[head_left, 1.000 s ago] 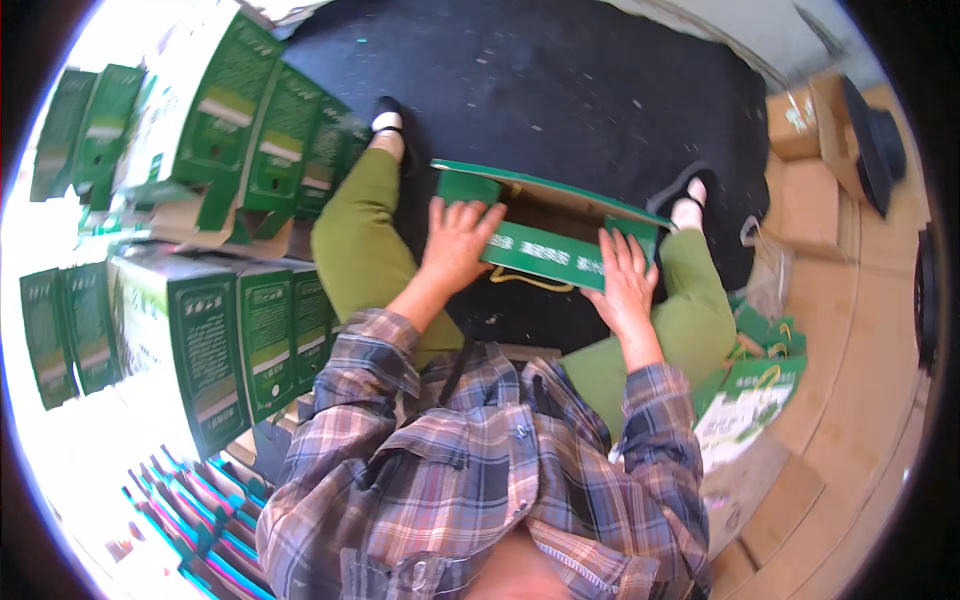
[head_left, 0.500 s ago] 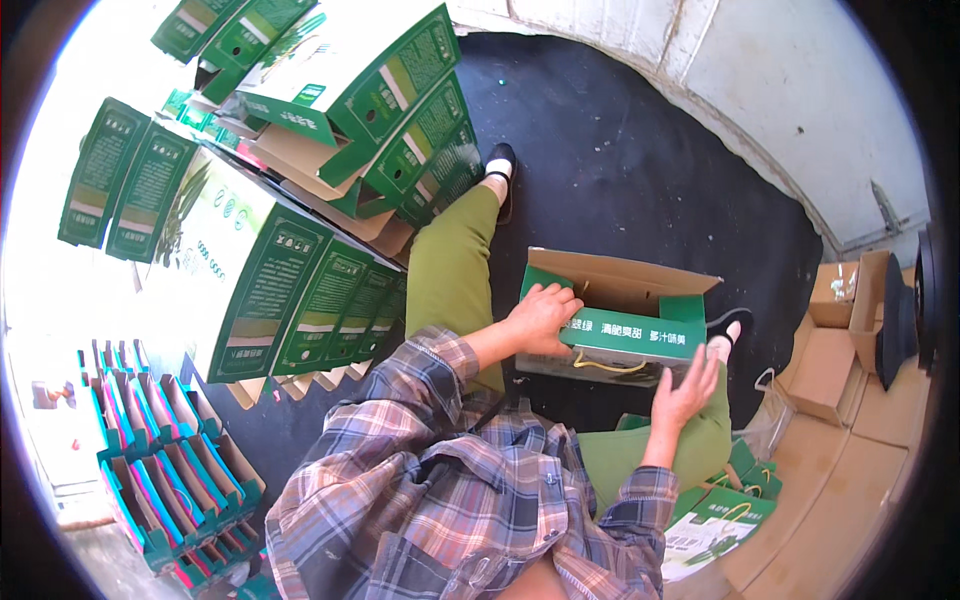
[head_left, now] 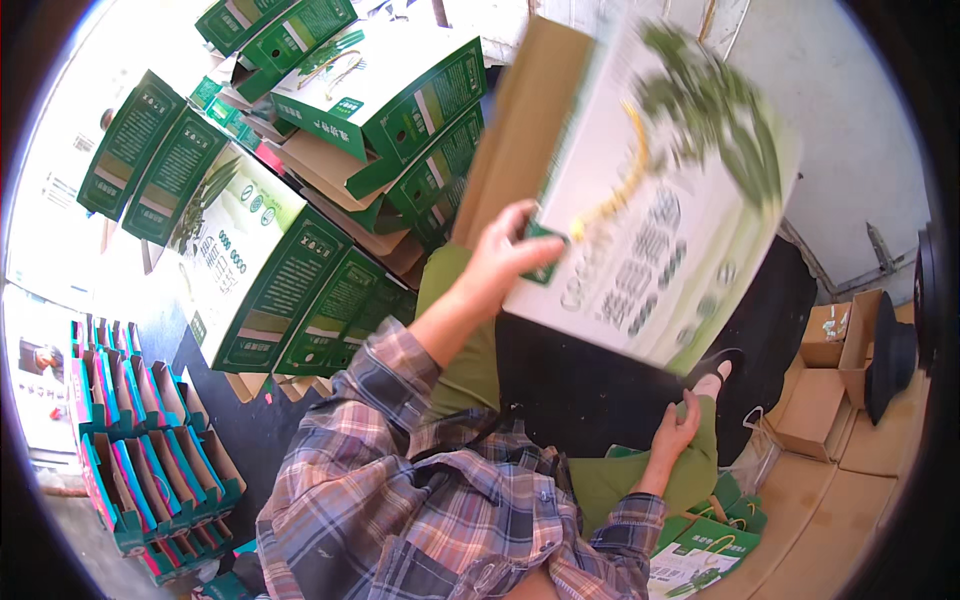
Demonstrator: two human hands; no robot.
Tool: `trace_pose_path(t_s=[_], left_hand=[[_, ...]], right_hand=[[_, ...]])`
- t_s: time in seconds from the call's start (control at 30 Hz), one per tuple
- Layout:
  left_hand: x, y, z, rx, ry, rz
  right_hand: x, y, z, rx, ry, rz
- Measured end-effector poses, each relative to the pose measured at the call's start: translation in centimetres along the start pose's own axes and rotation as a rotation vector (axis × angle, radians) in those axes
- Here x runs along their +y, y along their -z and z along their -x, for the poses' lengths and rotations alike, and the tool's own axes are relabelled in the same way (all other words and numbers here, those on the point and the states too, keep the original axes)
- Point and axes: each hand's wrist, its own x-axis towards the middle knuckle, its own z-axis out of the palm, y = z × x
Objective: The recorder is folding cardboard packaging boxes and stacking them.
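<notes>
Black floor mat (head_left: 570,385) is flanked at left by a stack of printed green-and-white cartons (head_left: 285,290); these look done as far as shaping goes, though brown flaps (head_left: 325,165) are left sticking out. One white gift carton (head_left: 690,210) is held up ahead over the mat, tilted and motion-blurred; judged formed, not yet set down, with a brown panel (head_left: 525,120) exposed on its left. Green handled cartons (head_left: 700,562), apparently flat, are lying beside the right leg (head_left: 610,490), so presumably unformed; count can't be told. Carton's left edge is gripped by the left hand (head_left: 497,255), thumb across the printed face. Nothing is seen held by the right hand (head_left: 677,428); its fingers are loosely curled near the shin. Yellow cord handle (head_left: 632,175) is already fitted to the raised carton.
</notes>
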Motion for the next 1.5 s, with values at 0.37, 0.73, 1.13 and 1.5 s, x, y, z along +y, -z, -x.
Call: trace_pose_path(t_s=[0.37, 0.73, 1.13, 1.5], left_hand=[[18.2, 10.3, -8.5, 0.358, -0.512, 0.314], [20.6, 20.9, -14.9, 0.628, -0.119, 0.379], [20.0, 21.5, -16.0, 0.786, -0.209, 0.351], [18.1, 26.5, -18.1, 0.704, -0.07, 0.199]], right_hand=[[1.3, -1.8, 0.5, -0.205, -0.096, -0.103], [2.0, -2.5, 0.8, -0.298, -0.086, -0.014], [1.0, -2.3, 1.1, -0.357, -0.096, 0.036], [0.9, -1.2, 1.2, -0.314, -0.072, 0.035]])
